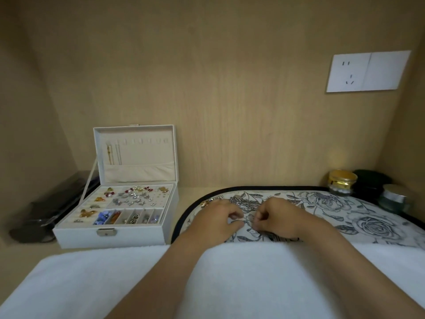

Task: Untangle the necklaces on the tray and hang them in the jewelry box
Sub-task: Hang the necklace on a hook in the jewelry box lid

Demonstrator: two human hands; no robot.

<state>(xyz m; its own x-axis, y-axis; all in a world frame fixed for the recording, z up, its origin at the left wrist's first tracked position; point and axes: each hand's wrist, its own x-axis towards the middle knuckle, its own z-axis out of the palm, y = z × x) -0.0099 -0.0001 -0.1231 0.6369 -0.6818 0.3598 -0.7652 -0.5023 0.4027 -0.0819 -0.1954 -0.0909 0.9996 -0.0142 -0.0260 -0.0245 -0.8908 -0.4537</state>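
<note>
Far left on the table lies a black case (46,210), and just beside it stands the jewelry box (80,238), its lid up, with two thin chains (113,154) hanging at the left of the lid. To the right is the flower-patterned tray (368,217), its near edge under a white cloth (230,272). Over the tray the left hand (218,218) is curled, its fingertips pinching a fine chain. The tangled necklaces (243,201) lie heaped on the tray, just behind and between the hands. The right hand (279,215) is curled too, nipping the same tangle. A gold-lidded jar (342,183) stands by the tray's far right corner.
</note>
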